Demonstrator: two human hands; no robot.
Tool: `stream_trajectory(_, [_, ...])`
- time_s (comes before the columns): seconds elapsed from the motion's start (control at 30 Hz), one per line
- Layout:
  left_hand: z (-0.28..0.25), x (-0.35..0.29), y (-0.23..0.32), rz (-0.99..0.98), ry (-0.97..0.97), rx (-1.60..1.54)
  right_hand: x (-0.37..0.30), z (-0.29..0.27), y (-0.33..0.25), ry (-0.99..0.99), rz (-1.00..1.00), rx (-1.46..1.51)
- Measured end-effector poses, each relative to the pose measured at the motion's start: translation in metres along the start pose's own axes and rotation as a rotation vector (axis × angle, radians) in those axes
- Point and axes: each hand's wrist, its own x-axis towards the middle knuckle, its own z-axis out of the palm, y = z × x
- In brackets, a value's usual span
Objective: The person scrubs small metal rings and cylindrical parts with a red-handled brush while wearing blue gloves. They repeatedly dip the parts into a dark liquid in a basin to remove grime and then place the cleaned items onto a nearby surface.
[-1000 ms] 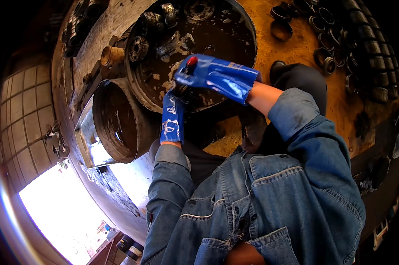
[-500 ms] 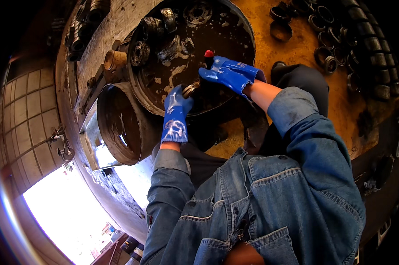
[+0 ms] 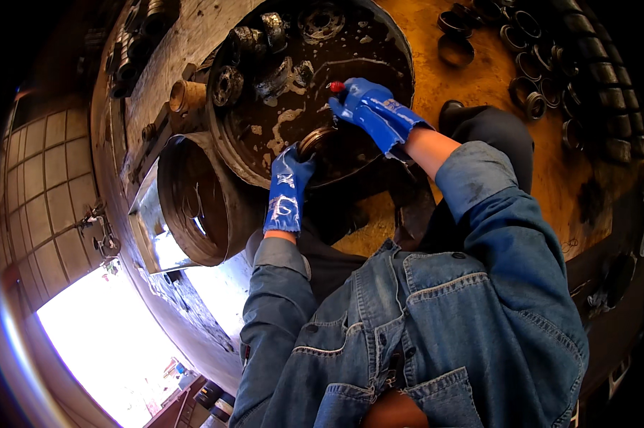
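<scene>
My left hand (image 3: 286,187), in a blue rubber glove, is closed on the near left edge of a round metal ring (image 3: 317,138). The ring is tilted over the dark liquid inside a large round pan (image 3: 230,155). My right hand (image 3: 377,114), gloved the same way, is closed around a tool whose red handle end (image 3: 336,87) sticks out past the fingers. The rest of that tool is hidden by the glove and the dark background, so its kind cannot be made out. The right hand is above the liquid, beyond and right of the ring.
Wet, dirty metal parts (image 3: 273,80) lie in the pan's far left. A metal drum (image 3: 234,214) stands left of my left hand, near a rusty cylinder (image 3: 186,96). On the right are loose rings (image 3: 456,51) and a curved row of dark cylindrical parts (image 3: 609,82).
The ring and my left hand have shifted slightly right, and more of the ring's rim shows. My right hand has moved a little away from the ring, with the red-ended tool still in it.
</scene>
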Motion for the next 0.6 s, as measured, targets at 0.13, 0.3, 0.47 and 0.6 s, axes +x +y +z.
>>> stream_trajectory(0.13, [0.019,0.000,-0.020,-0.014,0.054,-0.324,-0.013,0.015,-0.030,-0.068,-0.339,0.302])
stream_trajectory(0.3, [0.013,-0.002,-0.019,-0.092,0.006,-0.274,-0.034,0.004,-0.055,-0.142,-0.402,-0.090])
stream_trajectory(0.47, [0.000,-0.002,0.001,-0.127,0.009,-0.154,0.001,0.002,0.001,-0.033,-0.145,0.017])
stream_trajectory(0.6, [0.013,-0.003,-0.015,-0.092,0.035,-0.286,-0.018,0.013,-0.017,-0.024,-0.346,0.382])
